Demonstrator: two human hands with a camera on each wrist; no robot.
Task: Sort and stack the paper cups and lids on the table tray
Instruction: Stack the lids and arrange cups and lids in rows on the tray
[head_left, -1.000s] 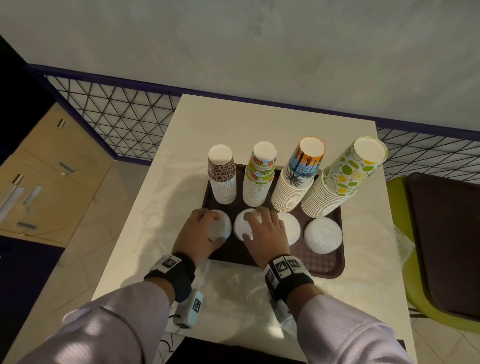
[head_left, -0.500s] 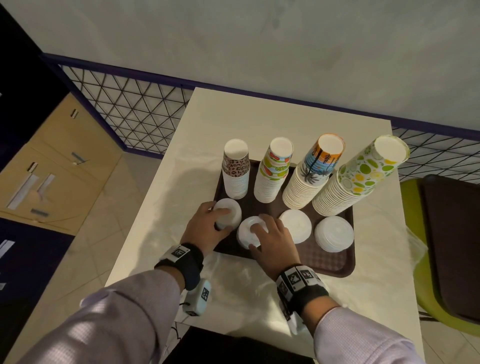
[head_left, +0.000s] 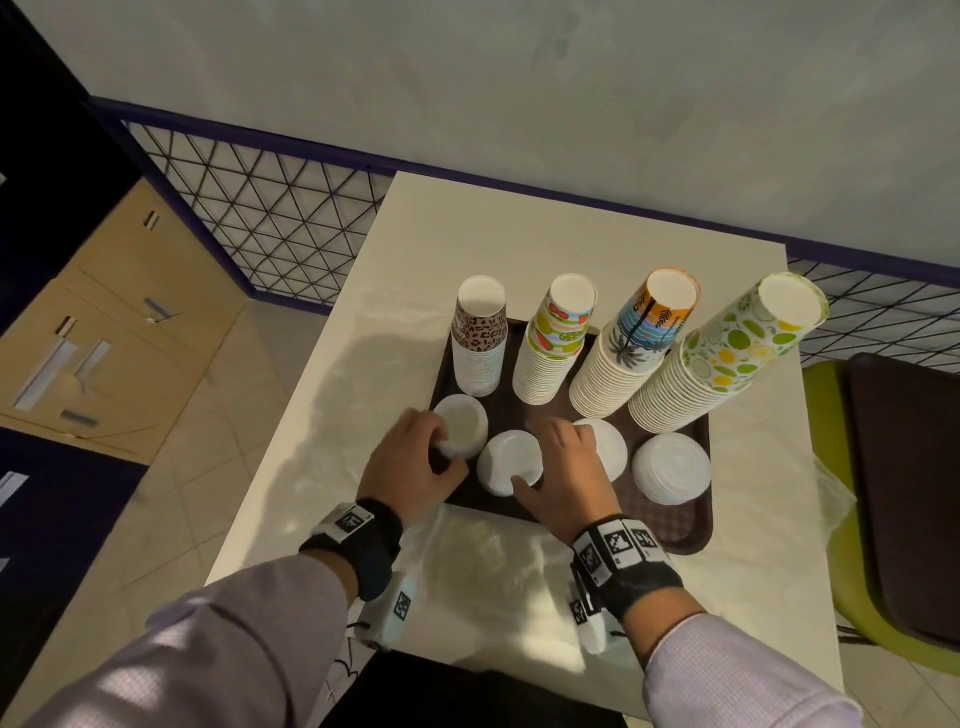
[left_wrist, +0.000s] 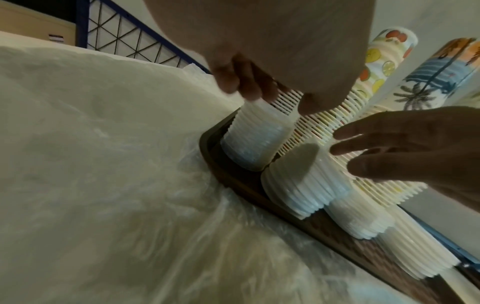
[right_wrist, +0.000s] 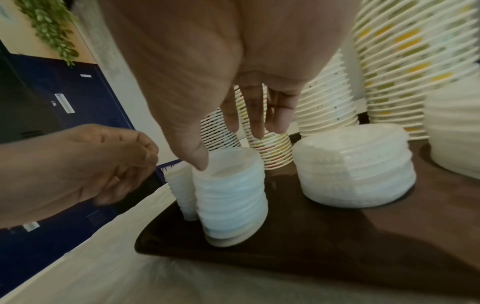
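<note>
A brown tray (head_left: 670, 525) holds a back row of cup stacks: leopard (head_left: 479, 343), fruit (head_left: 556, 343), palm (head_left: 634, 348) and lime (head_left: 722, 358). In front stand white lid stacks. My left hand (head_left: 441, 441) grips the top of the leftmost lid stack (head_left: 465, 423), fingers and thumb curled round it (left_wrist: 257, 123). My right hand (head_left: 540, 457) hovers with straight fingers; its thumb touches the near rim of the second lid stack (head_left: 506, 460) (right_wrist: 231, 185). The third lid stack (head_left: 608, 447) is partly hidden by that hand. The fourth (head_left: 670, 467) stands free.
The tray sits on a cream table (head_left: 519, 234) against a wall. A clear plastic sheet (head_left: 493, 561) lies between the tray and me. A green chair with a dark tray on it (head_left: 904, 493) stands at the right. A mesh railing (head_left: 285, 218) runs at the left.
My right hand has slid off the top of the second lid stack toward the right, leaving only its thumb at the rim. My left hand stays on the leftmost stack.
</note>
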